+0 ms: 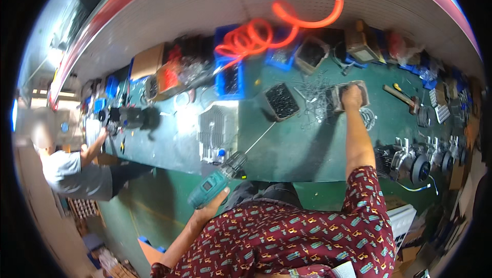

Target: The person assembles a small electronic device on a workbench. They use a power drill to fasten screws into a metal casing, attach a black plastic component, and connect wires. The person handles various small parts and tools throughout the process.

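My left hand [211,207] grips a teal power drill [215,181] by its handle, held at the near edge of the green workbench [287,150]. The drill's nose points toward a ribbed grey metal housing [218,132] lying on the bench. My right hand [352,96] is stretched far across the bench and reaches into a small open box [365,89] of small parts; whether its fingers hold anything is hidden. My patterned dark red sleeve [364,191] covers the upper arm.
A square tray of dark screws [281,100] and scattered metal bits [312,98] lie left of the box. Blue bins [229,80], a coiled orange air hose [266,29], a hammer [402,96] and several motor assemblies [415,162] crowd the bench. Another person [77,173] works at far left.
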Demonstrator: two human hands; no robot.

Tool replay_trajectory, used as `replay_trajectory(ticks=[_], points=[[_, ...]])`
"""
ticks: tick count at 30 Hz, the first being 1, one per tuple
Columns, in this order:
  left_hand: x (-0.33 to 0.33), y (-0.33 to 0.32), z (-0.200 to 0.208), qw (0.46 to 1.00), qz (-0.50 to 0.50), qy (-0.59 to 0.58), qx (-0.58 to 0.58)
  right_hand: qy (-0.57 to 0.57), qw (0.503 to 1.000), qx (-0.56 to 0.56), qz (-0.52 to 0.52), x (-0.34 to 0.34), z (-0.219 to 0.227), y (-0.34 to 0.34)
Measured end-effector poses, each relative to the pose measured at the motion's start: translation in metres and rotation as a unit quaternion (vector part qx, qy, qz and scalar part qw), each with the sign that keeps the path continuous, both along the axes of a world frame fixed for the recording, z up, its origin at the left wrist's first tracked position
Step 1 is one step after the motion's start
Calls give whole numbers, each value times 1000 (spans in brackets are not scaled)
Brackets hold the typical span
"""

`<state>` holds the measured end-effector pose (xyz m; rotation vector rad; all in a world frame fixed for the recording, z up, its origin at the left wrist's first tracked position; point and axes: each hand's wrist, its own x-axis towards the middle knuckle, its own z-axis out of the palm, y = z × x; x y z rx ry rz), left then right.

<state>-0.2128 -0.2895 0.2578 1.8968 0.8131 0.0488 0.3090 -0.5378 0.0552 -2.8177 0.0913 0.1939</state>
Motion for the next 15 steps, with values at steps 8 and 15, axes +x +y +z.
replay_trajectory(ticks=[8, 15], points=[[-34, 12, 6, 996, 70, -45, -30, -195, 862, 467, 34, -36, 12, -5], [-70, 42, -3, 993, 74, -50, -71, 277, 680, 679, 30, -248, 89, 94]])
